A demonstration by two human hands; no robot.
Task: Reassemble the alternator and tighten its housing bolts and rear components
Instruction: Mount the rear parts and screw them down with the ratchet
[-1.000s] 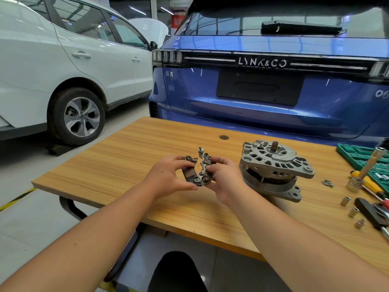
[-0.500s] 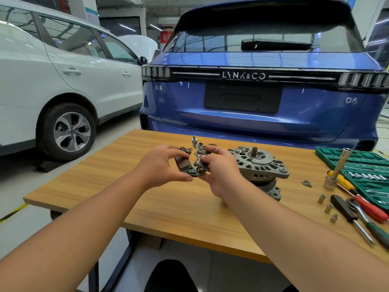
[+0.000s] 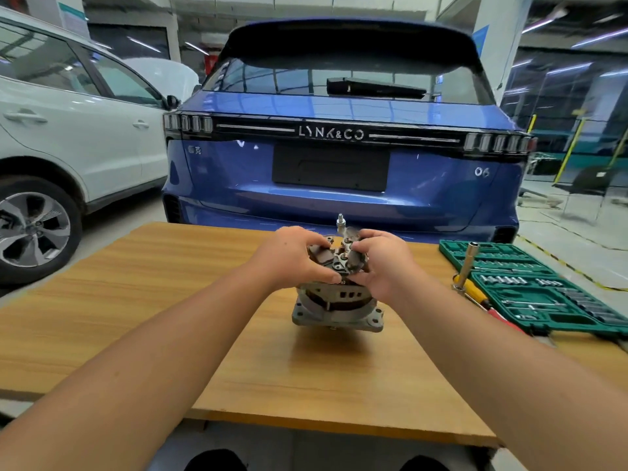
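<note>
rear component plate [image 3: 339,258] moved from mid-air beside alternator [image 3: 337,305] to directly over its top. left hand [image 3: 292,258] and right hand [image 3: 384,261] each curled round plate edge, pinching it, stud pointing up. alternator upright on tabletop [image 3: 136,300], housing halves look joined. judgement: plate being seated, not fastened; rear bolts, tightening left. green socket case [image 3: 537,290] open at right, holds rows of sockets and bits; yellow-handled driver [image 3: 467,278] beside it.
</note>
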